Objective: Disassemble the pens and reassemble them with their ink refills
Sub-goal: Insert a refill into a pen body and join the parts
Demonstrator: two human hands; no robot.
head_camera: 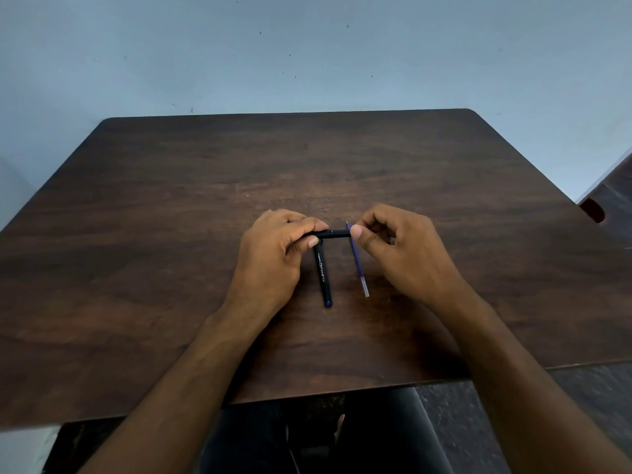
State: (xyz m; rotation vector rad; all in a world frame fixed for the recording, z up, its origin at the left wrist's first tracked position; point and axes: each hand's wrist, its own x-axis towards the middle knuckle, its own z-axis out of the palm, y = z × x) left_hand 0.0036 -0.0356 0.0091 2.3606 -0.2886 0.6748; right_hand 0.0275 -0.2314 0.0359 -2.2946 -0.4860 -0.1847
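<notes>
Partway through, judging by the loose parts. Left hand (273, 248) pinching one end of a short black plastic pen section (333, 233), held level just above the dark brown wooden worktop (171, 217); right hand (396, 244) pinching its other end between thumb and forefinger, remaining fingers curled. Cannot tell whether the two are being pulled apart or pushed together, nor whether this section is a cap or a grip piece.

Directly below the held section, lying flat on the worktop: a long black pen barrel with white lettering and a blue end (323, 273), pointing toward the person. Just to the right of that barrel, apart from it: a thin blue ink refill with a clear tail (357, 260), also flat, its tip reaching up behind the held section.

Done, by the look of it: one pen opened and its refill drawn out. Left to do: refill back into the barrel, held section fitted on. No second pen visible, so unclear how many remain
</notes>
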